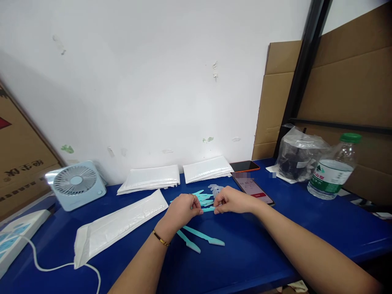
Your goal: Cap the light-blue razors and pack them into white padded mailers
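My left hand point(183, 209) and my right hand point(232, 200) meet over the blue table point(251, 253). Both are closed in a pinch on the ends of one thin teal plastic stick point(208, 209) held between them. A small pile of the same teal sticks point(204, 197) lies just behind my fingers. Two more teal sticks point(199, 239) lie on the table in front of my left wrist, which wears a gold bracelet. A long white padded envelope point(119, 224) lies flat to the left of my left hand.
Two stacks of white envelopes point(179, 174) sit by the wall. A small blue fan point(76, 184) and a white cable point(61, 267) are at left. Two phones point(252, 185), a bagged dark bundle point(298, 157) and a water bottle point(333, 167) are at right, cardboard behind.
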`<state>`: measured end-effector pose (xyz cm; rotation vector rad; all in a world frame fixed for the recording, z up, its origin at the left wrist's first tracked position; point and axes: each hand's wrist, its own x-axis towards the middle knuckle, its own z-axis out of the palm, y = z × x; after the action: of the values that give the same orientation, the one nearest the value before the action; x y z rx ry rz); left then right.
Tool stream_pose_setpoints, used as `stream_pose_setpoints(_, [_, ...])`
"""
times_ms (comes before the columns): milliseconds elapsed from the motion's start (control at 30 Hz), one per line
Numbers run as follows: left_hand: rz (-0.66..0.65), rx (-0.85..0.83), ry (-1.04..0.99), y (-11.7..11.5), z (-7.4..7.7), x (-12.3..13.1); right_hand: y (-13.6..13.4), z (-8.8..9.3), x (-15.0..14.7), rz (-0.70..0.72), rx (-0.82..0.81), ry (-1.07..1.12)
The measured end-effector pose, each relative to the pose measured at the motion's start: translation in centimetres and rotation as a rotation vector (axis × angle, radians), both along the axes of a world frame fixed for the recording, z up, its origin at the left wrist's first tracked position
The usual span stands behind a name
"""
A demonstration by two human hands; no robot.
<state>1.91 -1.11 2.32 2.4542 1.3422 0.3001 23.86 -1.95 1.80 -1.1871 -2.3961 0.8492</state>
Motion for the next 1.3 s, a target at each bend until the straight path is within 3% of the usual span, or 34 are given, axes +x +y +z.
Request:
stream_pose_setpoints(133, [0.104, 0.153, 0.021, 1.0, 0.5, -0.7, 1.0, -0.1, 0.9, -0.181, 0.12, 0.039])
stream_pose_setpoints(233, [0.167, 0.156, 0.009, 1.5, 0.7, -1.3, 1.8, -0.2, 1.7, -0.396, 0.168, 0.101])
stream_pose_setpoints(333, [0.046, 0.051, -0.004, 1.0, 0.8, -1.6, 2.2, -0.2, 2.1, -0.505, 0.227, 0.114])
stream_pose_setpoints(433, [-0.19, -0.128, 0.036, 0.1, 0.7, -1.4, 2.0, 0.0, 2.2, -0.453, 0.22, 0.117])
stream_pose_setpoints(500, [-0.267, -0.205, 0.068, -0.4, 0.3, -1.1, 1.6, 0.1, 2.0, -0.38, 0.163, 0.122])
stream_pose_setpoints(667, [-0.169, -0.114, 0.033, -0.4, -0.4, -0.3, 0.3, 0.4, 1.0, -0.084, -0.004, 0.064])
stream_pose_setpoints(733, [-0.108, -0.035, -0.017, -0.1, -0.3, -0.2, 0.0, 0.3, 0.7, -0.043, -0.038, 0.056])
stream_pose_setpoints(900, [0.026, 0.161, -0.002, 1.2, 0.4, -0.5, 0.9, -0.2, 1.0, -0.185, -0.039, 0.127])
stream_pose_setpoints(1033, [0.101, 0.169, 0.001, 1.8, 1.0, -1.4, 2.2, -0.7, 1.8, -0.407, 0.081, 0.125])
stream_pose_setpoints(1167, [-0.035, 0.043, -0.003, 0.6, 1.9, -2.5, 2.6, -0.8, 2.1, -0.513, 0.203, 0.11])
stream_pose_setpoints(1300, [-0.187, -0.183, 0.139, -0.8, 1.9, -2.9, 1.7, -0.3, 1.6, -0.414, 0.16, 0.174])
